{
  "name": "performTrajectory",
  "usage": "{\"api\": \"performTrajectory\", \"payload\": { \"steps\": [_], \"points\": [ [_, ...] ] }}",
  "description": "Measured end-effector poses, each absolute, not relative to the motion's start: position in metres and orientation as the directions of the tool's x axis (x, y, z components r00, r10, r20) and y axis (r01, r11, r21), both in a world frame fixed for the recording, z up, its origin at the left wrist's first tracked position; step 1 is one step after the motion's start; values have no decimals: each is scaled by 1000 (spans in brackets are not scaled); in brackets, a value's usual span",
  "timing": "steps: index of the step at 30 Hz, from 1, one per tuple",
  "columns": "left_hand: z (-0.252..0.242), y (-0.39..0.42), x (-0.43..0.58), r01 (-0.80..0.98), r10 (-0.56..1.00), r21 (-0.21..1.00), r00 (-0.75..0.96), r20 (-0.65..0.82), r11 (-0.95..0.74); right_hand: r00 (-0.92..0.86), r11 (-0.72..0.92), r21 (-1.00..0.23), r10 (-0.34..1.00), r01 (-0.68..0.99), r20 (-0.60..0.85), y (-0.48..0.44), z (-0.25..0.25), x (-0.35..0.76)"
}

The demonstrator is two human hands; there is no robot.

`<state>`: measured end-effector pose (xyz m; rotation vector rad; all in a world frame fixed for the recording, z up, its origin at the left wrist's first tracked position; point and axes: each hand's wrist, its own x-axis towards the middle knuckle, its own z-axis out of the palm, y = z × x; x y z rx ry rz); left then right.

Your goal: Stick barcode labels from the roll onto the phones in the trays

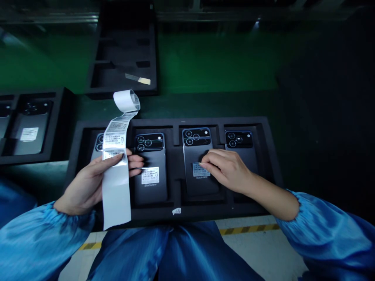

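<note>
A curling strip of printed labels point(115, 136) is pinched in my left hand point(90, 179), thumb on top, its blank end hanging down and its far end rolled up. Beneath lies a black foam tray point(175, 207) with several dark phones set back-up in its slots. My right hand point(227, 168) has its fingers together at a silver label point(200, 169) on the third phone point(199, 185). The second phone point(150, 156) bears a similar label point(150, 175). The strip and my left hand partly cover the leftmost phone point(99, 142); my right hand overlaps the rightmost phone point(238, 140).
Another foam tray point(55, 156) with labelled phones is at the left. Farther back, a dark tray point(123, 88) holds a thin flat piece with a pale end point(137, 79). A scrap of paper point(176, 211) lies on the near tray rim. The bench surface point(216, 58) is green.
</note>
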<state>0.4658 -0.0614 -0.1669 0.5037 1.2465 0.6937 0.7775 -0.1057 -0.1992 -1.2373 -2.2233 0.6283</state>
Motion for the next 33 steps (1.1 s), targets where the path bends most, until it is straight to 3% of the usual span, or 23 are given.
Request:
{"api": "performTrajectory", "payload": {
  "steps": [26,33],
  "points": [
    [-167,-62,467,-206,712,682,183,-678,702,-461,504,-585,855,635,237,-107,-201,778],
    [-165,-61,469,-264,701,651,215,-679,712,-540,575,-480,811,663,225,-106,-199,784]
  ]
}}
